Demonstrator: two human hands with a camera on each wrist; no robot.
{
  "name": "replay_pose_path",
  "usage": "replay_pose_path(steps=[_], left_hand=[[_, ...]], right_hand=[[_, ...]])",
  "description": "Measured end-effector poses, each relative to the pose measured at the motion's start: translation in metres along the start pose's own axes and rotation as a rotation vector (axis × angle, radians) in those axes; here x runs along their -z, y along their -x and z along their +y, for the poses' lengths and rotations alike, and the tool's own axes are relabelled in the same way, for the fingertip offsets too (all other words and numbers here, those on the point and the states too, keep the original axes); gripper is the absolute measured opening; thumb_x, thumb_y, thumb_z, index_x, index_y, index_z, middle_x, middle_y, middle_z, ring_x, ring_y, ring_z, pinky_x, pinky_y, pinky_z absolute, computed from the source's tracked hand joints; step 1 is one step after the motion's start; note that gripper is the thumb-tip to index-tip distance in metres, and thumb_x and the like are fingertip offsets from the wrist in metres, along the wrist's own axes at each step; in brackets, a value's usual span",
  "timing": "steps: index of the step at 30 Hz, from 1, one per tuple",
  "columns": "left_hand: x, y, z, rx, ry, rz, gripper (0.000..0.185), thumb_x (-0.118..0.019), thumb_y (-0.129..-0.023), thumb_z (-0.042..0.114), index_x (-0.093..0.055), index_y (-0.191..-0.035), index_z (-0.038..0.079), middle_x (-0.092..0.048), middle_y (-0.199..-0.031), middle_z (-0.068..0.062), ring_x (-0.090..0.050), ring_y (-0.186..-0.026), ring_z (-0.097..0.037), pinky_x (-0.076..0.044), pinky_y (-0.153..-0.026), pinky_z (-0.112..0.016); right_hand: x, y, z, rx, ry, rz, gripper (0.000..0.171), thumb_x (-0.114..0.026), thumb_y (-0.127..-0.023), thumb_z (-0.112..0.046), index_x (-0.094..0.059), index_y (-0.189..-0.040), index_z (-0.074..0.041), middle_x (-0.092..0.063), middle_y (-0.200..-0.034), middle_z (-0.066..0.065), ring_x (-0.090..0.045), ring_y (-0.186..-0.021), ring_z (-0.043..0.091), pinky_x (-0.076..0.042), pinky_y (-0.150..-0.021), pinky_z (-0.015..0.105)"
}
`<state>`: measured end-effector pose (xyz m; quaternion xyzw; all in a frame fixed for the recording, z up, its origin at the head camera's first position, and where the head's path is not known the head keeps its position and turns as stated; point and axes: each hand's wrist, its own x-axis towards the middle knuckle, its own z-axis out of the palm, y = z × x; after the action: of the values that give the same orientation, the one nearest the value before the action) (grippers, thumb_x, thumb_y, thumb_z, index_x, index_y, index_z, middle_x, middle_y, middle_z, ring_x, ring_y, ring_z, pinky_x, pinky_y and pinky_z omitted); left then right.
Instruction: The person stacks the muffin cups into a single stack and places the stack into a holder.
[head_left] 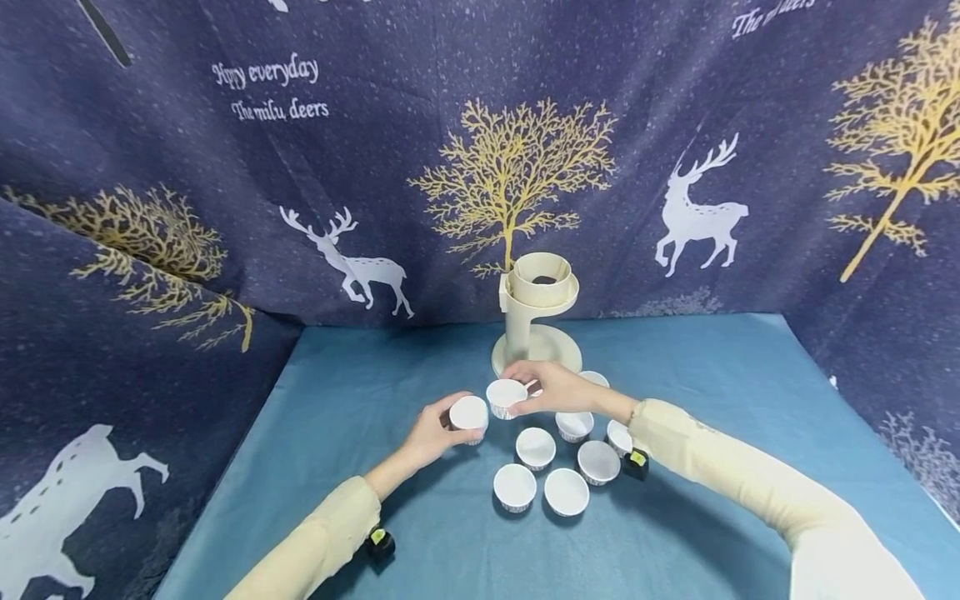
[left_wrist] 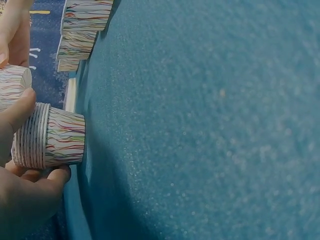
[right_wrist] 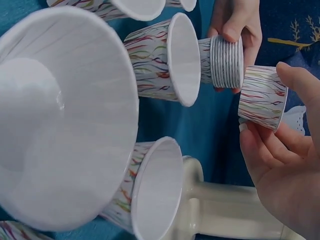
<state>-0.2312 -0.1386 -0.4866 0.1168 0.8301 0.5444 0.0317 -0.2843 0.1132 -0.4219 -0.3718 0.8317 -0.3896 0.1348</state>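
Note:
My left hand (head_left: 431, 435) grips a nested stack of paper baking cups (left_wrist: 65, 137), thumb on one side and fingers on the other. White rims are packed close together, and wavy coloured lines run over the outer wall. Beside it, my right hand (head_left: 553, 388) pinches a single paper baking cup (right_wrist: 262, 97) with the same wavy print. That cup is right at the rim end of the stack (right_wrist: 227, 62) in the right wrist view. Both are held over the blue cloth, in front of a cream stand.
Several separate baking cups (head_left: 536, 448) stand mouth up on the blue cloth (head_left: 450, 533), in front of and below my right forearm. The cream stand (head_left: 517, 333), with a ring and funnel-like cup (head_left: 542, 292) on top, is at the back. A patterned curtain (head_left: 360, 167) hangs behind.

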Motion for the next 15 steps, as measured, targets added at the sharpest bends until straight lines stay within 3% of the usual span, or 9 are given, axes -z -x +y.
replay_pose_path(steps=[11, 15], left_hand=[[0.001, -0.002, -0.003, -0.027, 0.028, -0.010, 0.062, -0.082, -0.077, 0.013, -0.057, -0.132, 0.002, -0.061, -0.127, -0.018, -0.063, -0.103, -0.023, -0.051, -0.079, -0.024], [0.001, -0.002, -0.003, -0.017, 0.028, -0.013, 0.061, -0.082, -0.076, 0.012, -0.057, -0.132, 0.003, -0.062, -0.128, -0.017, -0.062, -0.105, -0.023, -0.050, -0.082, -0.024]], right_hand=[[-0.006, -0.006, -0.009, 0.062, 0.018, -0.057, 0.049, -0.077, -0.083, -0.025, -0.058, -0.126, -0.009, -0.065, -0.119, 0.007, -0.062, -0.109, 0.021, -0.053, -0.089, 0.033], [-0.007, -0.009, -0.012, 0.092, 0.037, -0.069, 0.049, -0.076, -0.084, -0.023, -0.058, -0.126, -0.006, -0.065, -0.121, 0.009, -0.061, -0.111, 0.023, -0.053, -0.089, 0.034]])
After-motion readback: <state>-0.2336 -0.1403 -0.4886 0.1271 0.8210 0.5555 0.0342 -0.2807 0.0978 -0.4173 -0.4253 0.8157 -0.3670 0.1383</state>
